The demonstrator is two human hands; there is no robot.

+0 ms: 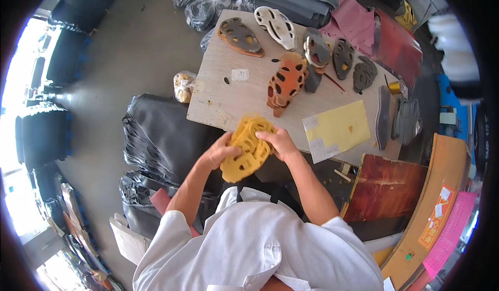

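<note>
A stack of yellow cut-out pieces (244,158), like shoe uppers with slots, hangs in front of my body at the near edge of the worktable (208,91). My left hand (217,152) closes on its left side, thumb lying on top. On the upper right side, my right hand (281,142) grips the same stack with its thumb pressed over the face. Fingers beneath the pieces are hidden. Just beyond, a stack of orange cut-out pieces (289,78) with dark slots rests on the table.
Along the table's back lie a white cut-out piece (276,27) and grey stacks (343,58). A yellow sheet (340,127) with paper labels lies to the right. Black sheet material (166,130) is piled at left. A reddish-brown board (387,189) stands near my right arm.
</note>
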